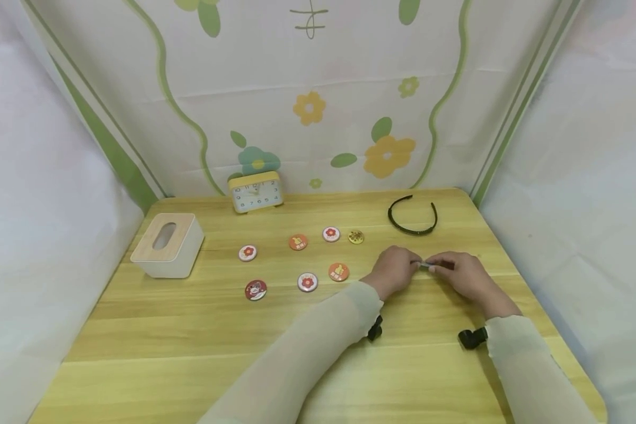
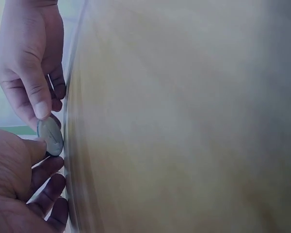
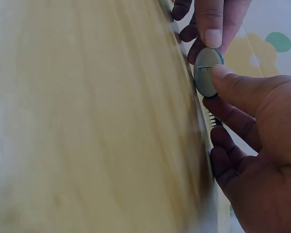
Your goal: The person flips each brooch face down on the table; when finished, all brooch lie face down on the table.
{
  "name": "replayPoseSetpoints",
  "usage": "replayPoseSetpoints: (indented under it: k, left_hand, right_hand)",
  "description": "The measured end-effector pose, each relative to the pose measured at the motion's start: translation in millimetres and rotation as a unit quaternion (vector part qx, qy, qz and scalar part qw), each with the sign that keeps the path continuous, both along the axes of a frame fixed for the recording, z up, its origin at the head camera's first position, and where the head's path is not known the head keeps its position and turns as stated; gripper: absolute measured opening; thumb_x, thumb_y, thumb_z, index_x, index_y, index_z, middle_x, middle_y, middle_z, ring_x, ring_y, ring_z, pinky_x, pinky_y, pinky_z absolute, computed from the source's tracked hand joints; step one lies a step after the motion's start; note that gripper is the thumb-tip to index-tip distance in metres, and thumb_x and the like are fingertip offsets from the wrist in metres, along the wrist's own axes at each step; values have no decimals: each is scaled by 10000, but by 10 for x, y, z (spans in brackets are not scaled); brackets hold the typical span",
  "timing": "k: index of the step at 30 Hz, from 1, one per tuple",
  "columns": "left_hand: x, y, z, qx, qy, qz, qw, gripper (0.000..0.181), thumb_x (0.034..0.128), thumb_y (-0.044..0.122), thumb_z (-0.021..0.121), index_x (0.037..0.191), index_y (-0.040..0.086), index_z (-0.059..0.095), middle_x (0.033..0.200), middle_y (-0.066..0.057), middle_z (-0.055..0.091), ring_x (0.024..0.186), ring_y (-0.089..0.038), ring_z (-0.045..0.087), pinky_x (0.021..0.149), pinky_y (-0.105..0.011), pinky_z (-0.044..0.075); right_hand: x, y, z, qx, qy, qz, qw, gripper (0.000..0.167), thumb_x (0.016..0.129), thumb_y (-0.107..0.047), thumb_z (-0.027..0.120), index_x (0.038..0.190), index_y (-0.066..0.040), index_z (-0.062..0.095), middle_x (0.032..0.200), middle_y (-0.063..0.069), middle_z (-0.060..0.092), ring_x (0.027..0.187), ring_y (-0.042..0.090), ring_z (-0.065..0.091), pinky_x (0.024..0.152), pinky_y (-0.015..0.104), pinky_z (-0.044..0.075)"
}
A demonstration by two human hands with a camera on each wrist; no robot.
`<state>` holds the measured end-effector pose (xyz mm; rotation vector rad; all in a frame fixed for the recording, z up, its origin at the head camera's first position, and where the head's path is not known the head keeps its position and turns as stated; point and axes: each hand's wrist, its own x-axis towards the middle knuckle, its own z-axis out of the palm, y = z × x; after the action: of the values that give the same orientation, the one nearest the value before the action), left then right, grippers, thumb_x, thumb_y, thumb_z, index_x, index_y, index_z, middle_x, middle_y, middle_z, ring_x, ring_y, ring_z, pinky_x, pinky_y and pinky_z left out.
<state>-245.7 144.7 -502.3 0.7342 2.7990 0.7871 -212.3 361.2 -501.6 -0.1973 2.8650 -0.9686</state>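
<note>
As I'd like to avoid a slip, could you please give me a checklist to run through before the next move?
1. Left hand has a grip on the held badge: ok, pinching it.
2. Right hand has a grip too: ok, also pinching.
3. Pin fastened: cannot tell, too small.
4. Badge's front design: cannot tell, hidden.
5. Headband apart from both hands: ok.
6. Seven other badges apart on the table: ok.

And there's the white, flower-printed cloth backdrop (image 1: 350, 70), rising behind the yellow wood-grain tabletop (image 1: 164, 341), white cloth walls (image 1: 588, 206) flanking its side edges!
</note>
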Motion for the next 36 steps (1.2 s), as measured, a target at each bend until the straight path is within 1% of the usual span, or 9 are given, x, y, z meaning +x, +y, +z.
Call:
replayPoseSetpoints:
  k: [3, 9, 13, 16, 18, 22, 25, 30, 36]
  left_hand:
    - [-6, 2, 0, -4, 23, 28, 10000, 260, 1121, 345, 626, 1307, 344, 808, 1331, 168, 767, 1281, -49, 681, 1098, -249, 534]
    - [-9, 23, -8, 227, 157, 132, 9995, 233, 1120, 312, 636, 1231, 323, 840, 1232, 169, 798, 1102, -6, 716, 939, -197, 566]
    - [-14, 37, -9, 268, 197, 205, 9992, 221, 1115, 275, 649, 1200, 302, 851, 1207, 162, 807, 1094, -3, 724, 897, -169, 559]
    - [-12, 38, -7, 374, 74, 334, 9987, 208, 1107, 258, 664, 1180, 283, 858, 1175, 149, 815, 1043, -3, 724, 844, -166, 556]
    - [-9, 39, -7, 439, -6, 416, 9982, 205, 1105, 254, 667, 1169, 274, 860, 1156, 140, 819, 999, -2, 716, 821, -167, 553]
    - [-1, 45, 4, 434, -34, 487, 9979, 211, 1106, 255, 659, 1158, 272, 862, 1134, 137, 820, 927, 4, 682, 799, -166, 541]
    - [13, 40, 21, 438, -65, 504, 9977, 208, 1107, 246, 651, 1210, 260, 831, 1069, 130, 808, 872, -13, 647, 771, -175, 520]
    - [40, 40, 33, 495, -130, 400, 9979, 182, 1078, 211, 693, 1245, 255, 751, 947, 119, 754, 785, -30, 621, 701, -186, 498]
    - [73, 81, 8, 423, -30, 188, 9989, 199, 1021, 210, 781, 1215, 247, 806, 1021, 129, 785, 865, 9, 642, 767, -152, 502]
  right_hand:
    - [6, 7, 17, 15, 69, -48, 10000, 343, 1110, -396, 649, 1337, -175, 781, 1377, 168, 746, 1304, 442, 660, 1076, 655, 516]
    - [1, 12, 2, -21, 305, -182, 9994, 325, 1124, -341, 632, 1323, -136, 789, 1330, 185, 767, 1254, 441, 696, 1047, 640, 545]
    - [-6, -2, -24, -107, 476, -174, 9987, 258, 1106, -246, 671, 1310, -117, 764, 1264, 168, 788, 1191, 415, 725, 1019, 619, 568]
    - [-13, -13, -36, -165, 526, -135, 9984, 220, 1063, -152, 728, 1278, -114, 704, 1214, 150, 786, 1149, 388, 730, 1006, 604, 574]
    - [-17, -13, -42, -184, 518, -94, 9984, 253, 1030, -109, 760, 1263, -119, 661, 1206, 148, 775, 1162, 391, 722, 1024, 609, 563]
    - [-22, -8, -65, -248, 464, 34, 9986, 303, 1001, -94, 791, 1264, -138, 646, 1215, 134, 771, 1184, 381, 714, 1036, 594, 553]
    - [-23, -11, -75, -227, 463, 114, 9986, 285, 997, -99, 800, 1248, -152, 678, 1189, 104, 781, 1155, 341, 727, 1010, 541, 566]
    - [-16, 14, -77, -118, 473, 133, 9987, 256, 1001, -118, 801, 1236, -163, 710, 1159, 70, 786, 1124, 285, 723, 993, 470, 557]
    - [31, 66, -57, -63, 299, 177, 9994, 286, 1020, -182, 794, 1295, -137, 730, 1178, 69, 785, 1142, 287, 705, 1019, 498, 535]
